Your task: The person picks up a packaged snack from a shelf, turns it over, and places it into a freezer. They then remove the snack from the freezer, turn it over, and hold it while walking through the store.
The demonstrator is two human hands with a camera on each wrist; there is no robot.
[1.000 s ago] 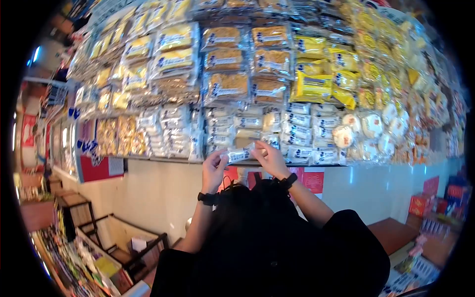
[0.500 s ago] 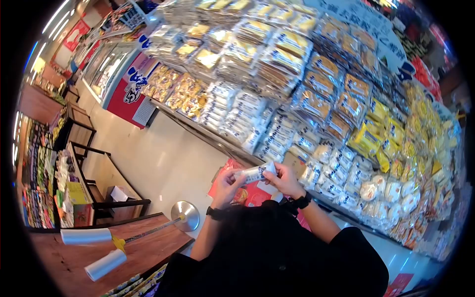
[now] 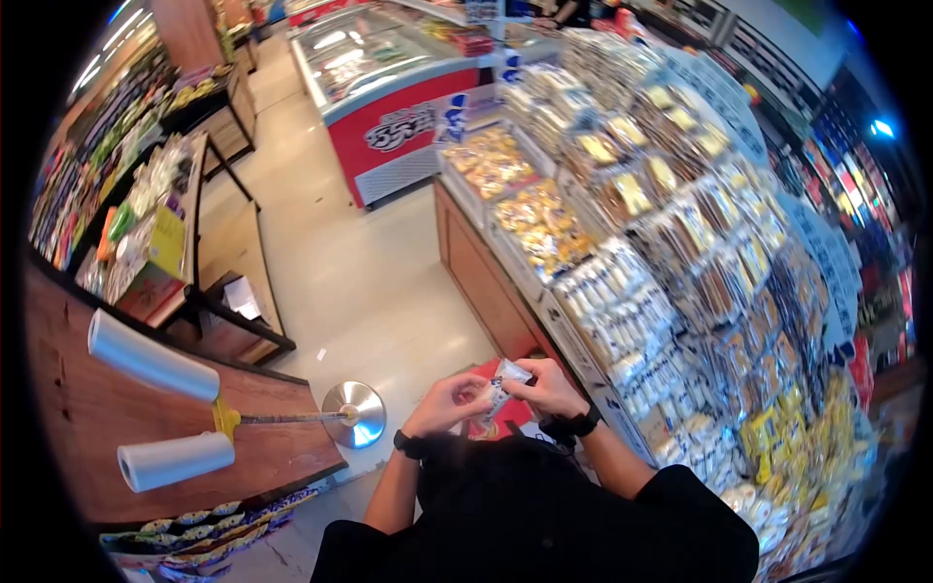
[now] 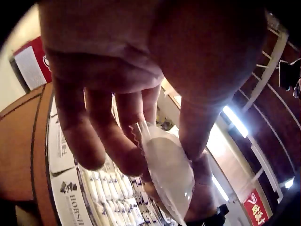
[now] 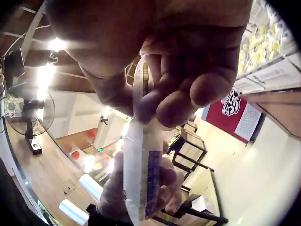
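Note:
A small white wrapped snack packet [image 3: 498, 389] with blue print is held in front of the body in the head view. My left hand [image 3: 449, 403] pinches one end between thumb and fingers. At the other end my right hand [image 3: 549, 391] grips it the same way. In the left wrist view the packet [image 4: 167, 169] appears pale and translucent with a serrated edge, close to the left thumb. The right wrist view shows the packet [image 5: 136, 174] edge-on, a dark blue printed panel on its side.
On the right, a long display counter [image 3: 486, 287] carries rows of packaged snacks. A red-fronted freezer [image 3: 389, 136] stands ahead. To the left, plastic bag rolls [image 3: 154, 358] on a stand lie over a brown tabletop [image 3: 277, 394]. Beyond it is a black-framed table [image 3: 228, 277].
The view has turned left, from facing the counter to facing the aisle and freezer. Both hands keep hold of the packet, now tilted more upright and away from the counter's front edge.

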